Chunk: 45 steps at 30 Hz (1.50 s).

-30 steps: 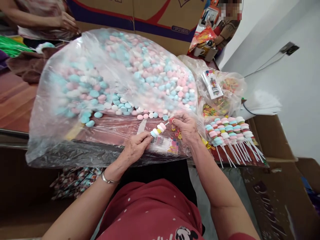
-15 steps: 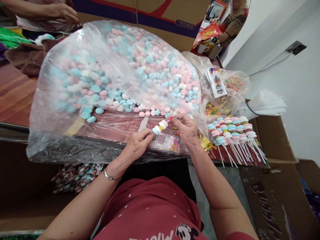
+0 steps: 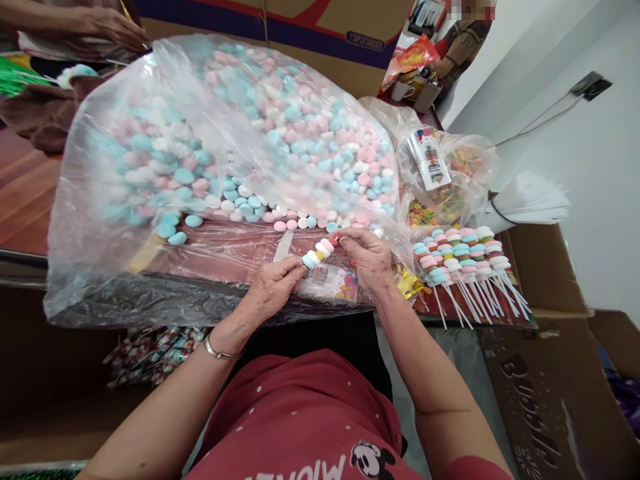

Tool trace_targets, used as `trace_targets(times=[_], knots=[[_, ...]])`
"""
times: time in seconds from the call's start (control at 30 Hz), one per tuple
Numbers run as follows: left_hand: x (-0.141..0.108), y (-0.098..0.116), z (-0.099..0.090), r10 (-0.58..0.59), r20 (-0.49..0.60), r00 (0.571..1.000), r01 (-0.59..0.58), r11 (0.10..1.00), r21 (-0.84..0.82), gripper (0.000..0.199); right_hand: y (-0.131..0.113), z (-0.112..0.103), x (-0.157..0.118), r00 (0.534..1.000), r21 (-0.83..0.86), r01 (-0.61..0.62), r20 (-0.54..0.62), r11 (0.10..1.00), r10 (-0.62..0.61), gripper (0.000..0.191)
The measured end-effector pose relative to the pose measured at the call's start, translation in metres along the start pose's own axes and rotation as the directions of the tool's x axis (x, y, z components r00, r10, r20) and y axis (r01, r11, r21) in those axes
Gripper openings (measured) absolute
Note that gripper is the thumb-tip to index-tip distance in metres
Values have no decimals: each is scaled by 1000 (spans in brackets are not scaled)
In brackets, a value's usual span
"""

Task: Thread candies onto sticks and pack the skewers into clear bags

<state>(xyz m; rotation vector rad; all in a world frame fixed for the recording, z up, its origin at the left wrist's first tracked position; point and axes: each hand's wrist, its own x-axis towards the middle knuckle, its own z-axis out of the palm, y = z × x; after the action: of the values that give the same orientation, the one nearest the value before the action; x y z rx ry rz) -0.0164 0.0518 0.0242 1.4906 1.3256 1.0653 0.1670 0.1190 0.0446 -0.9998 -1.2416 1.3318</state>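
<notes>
Head view.

Left hand (image 3: 274,283): thumb and fingers closed, gripping the lower left end of the candy skewer (image 3: 319,254). A metal bracelet (image 3: 219,350) on the wrist.

Right hand (image 3: 367,257): thumb and forefinger pinched on a red candy (image 3: 335,239) at the skewer's upper right end; how the other fingers are bent, cannot tell.

Candy skewer: one, tilted, held between the hands above the near part of the table (image 3: 25,193). Blue, white, yellow, white and pink pieces, then the red candy.

Big bag (image 3: 225,140): clear plastic, spread over the table beyond the hands, filled with pink, white and blue candies; its near edge runs beneath the hands.

Printed wrapper (image 3: 327,283): under the skewer, between the hands.

Gold ties (image 3: 410,283): right of the right hand.

Laid skewers (image 3: 463,253): side by side at the right, sticks pointing near.

Small bags (image 3: 467,160): right of the big bag, colored candies inside, a stack of wrappers (image 3: 431,160) on top.

White sheets (image 3: 533,200): one bundle, far side of the laid skewers.

Brown cloth (image 3: 40,117): far left.

Another person's hand (image 3: 117,28): far left, beyond the big bag.

Mug (image 3: 401,90): far right.

Wrapped sweets (image 3: 153,357): heap, near left, below table level.
</notes>
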Motion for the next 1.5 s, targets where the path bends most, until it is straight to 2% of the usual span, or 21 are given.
trace_targets(times=[0.17, 0.27, 0.37, 0.47, 0.6, 0.73, 0.83, 0.97, 1.1, 1.33, 1.5], knots=[[0, 0, 1, -6, 4, 1000, 6, 1000, -7, 32, 8, 10, 0, 988, 106, 23, -155, 994, -7, 15], [0, -2, 1, -9, -7, 1000, 9, 1000, 0, 32, 9, 10, 1, 978, 98, 48, -208, 994, -26, 16], [0, -3, 2, -18, -15, 1000, 18, 1000, 10, 32, 9, 7, -1, 986, -3, 52, -157, 999, -52, 12], [0, -2, 2, -30, -13, 999, 30, 999, 10, 32, 8, 4, -6, 987, -177, 107, -100, 978, -126, 11], [0, 1, 1, -38, -12, 999, 38, 999, 8, 32, 8, 2, -13, 954, -437, 222, -87, 872, -286, 14], [0, 3, 1, -26, -8, 1000, 26, 999, 19, 31, 11, 4, -16, 923, -502, 272, -105, 821, -370, 12], [-1, 5, 1, -27, -5, 1000, 27, 999, 19, 30, 17, 7, -17, 925, -432, 258, -147, 864, -350, 11], [-1, 4, 1, -25, -5, 1000, 25, 1000, 15, 30, 24, 9, -17, 961, -172, 153, -202, 973, -187, 15], [0, 1, 1, -8, 1, 1000, 8, 1000, 14, 31, 25, 8, -17, 971, -8, 87, -222, 996, -87, 15], [-1, -1, 1, -6, 1, 1000, 6, 1000, 17, 31, 18, 7, -14, 973, 117, 30, -229, 993, -3, 19], [-1, 1, 1, -7, -6, 1000, 7, 999, 32, 30, 14, 5, -11, 980, 108, -21, -197, 994, 43, 28]])
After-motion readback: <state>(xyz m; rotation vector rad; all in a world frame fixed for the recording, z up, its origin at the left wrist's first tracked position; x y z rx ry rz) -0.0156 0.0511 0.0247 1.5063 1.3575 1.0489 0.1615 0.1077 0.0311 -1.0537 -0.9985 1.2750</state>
